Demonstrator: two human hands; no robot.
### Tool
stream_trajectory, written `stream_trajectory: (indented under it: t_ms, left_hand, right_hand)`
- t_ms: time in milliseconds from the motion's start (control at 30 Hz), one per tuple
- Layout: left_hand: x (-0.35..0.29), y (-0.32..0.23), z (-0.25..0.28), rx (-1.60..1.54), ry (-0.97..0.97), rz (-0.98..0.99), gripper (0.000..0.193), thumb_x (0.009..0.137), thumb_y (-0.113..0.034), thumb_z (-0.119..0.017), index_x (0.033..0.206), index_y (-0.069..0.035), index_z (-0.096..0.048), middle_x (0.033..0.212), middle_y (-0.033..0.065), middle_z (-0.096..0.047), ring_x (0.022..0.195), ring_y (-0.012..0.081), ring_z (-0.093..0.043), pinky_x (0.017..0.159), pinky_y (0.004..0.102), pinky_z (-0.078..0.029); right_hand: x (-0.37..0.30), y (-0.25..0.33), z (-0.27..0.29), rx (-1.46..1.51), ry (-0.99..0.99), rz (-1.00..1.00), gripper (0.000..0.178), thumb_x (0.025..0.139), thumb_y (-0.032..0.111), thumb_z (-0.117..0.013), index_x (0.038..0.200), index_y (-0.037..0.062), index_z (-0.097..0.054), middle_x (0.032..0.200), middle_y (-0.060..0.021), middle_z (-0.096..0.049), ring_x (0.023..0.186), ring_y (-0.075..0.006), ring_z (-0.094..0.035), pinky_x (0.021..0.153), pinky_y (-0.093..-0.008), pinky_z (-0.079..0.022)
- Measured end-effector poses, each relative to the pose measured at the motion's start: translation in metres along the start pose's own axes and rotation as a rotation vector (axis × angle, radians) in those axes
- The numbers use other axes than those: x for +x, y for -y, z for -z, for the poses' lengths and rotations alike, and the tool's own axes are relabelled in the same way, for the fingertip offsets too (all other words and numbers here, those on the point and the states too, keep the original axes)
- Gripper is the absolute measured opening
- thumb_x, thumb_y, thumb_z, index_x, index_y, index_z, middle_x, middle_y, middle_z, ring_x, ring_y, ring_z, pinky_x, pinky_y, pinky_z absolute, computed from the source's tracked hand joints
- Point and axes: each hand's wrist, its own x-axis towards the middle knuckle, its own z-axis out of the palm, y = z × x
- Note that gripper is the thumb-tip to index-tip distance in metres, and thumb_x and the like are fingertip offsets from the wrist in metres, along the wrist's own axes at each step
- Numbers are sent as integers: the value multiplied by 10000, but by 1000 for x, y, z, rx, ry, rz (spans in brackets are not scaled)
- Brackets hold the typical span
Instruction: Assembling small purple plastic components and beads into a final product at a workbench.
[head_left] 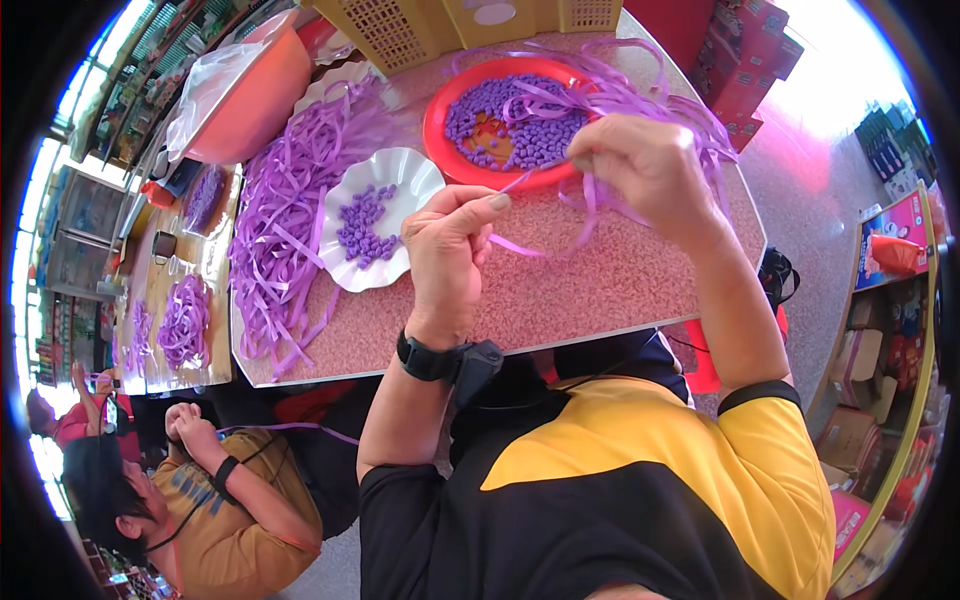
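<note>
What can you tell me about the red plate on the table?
The red plate is round and shallow, plastic by its look, lying flat on the speckled pinkish table at its far side. It holds a heap of small purple pieces, with bare orange-red floor showing near the middle. Loose purple ribbons trail over its right rim. The right hand hovers in front of its near edge; a white scalloped plate lies just left of it.

On the table (620,285), a scalloped dish (375,218) holds folded pieces. A round tray (500,120) lies at its two o'clock, a heap of strips (285,215) at nine o'clock, a basin (250,95) at eleven.
</note>
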Motion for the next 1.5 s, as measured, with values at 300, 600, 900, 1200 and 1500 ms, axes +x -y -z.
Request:
stream_trajectory:
  t_ms: [300, 600, 900, 1200, 1500]
  left_hand:
    - [4, -12, 6, -78, -79, 7, 116, 846, -81, -728, 866, 10, -660, 636, 15, -554, 498, 112, -524, 431, 224, -338]
    - [10, -72, -10, -15, 84, -144, 192, 922, -162, -686, 968, 23, -658, 692, 51, -592, 612, 153, -604, 539, 252, -448]
    - [18, -132, -43, 62, 500, -35, 271, 966, -224, -611, 1056, 28, -654, 683, 36, -554, 609, 182, -563, 559, 307, -427]
    - [121, -280, 116, 1223, -383, -1104, 166, 851, -173, -760, 907, -18, -777, 869, 38, -722, 685, 98, -584, 656, 249, -466]
    - [164, -259, 278, 1588, -481, -524, 276, 744, -269, -777, 936, -71, -782, 905, 119, -748, 803, 243, -695, 762, 347, -525]
  right_hand:
    - [11, -41, 53, -132, -509, -354, 116, 844, 41, -671, 941, 35, -735, 824, -35, -713, 741, -104, -661, 673, -210, -507]
    - [11, -58, 76, 1603, -254, 33, 199, 936, 150, -602, 1026, -14, -668, 813, -60, -642, 594, -128, -544, 499, -233, -371]
    - [9, -1, 7, 873, 349, -455, 107, 904, 52, -588, 970, 8, -660, 806, -91, -679, 650, -77, -626, 490, -164, -384]
    - [6, -85, 47, 1159, -394, -499, 214, 960, 127, -611, 1087, -44, -636, 707, -16, -502, 646, -144, -546, 481, -195, -314]
    - [8, -38, 7, 551, 247, -448, 131, 915, -15, -577, 945, 34, -694, 965, -39, -660, 719, -63, -593, 576, -192, -422]
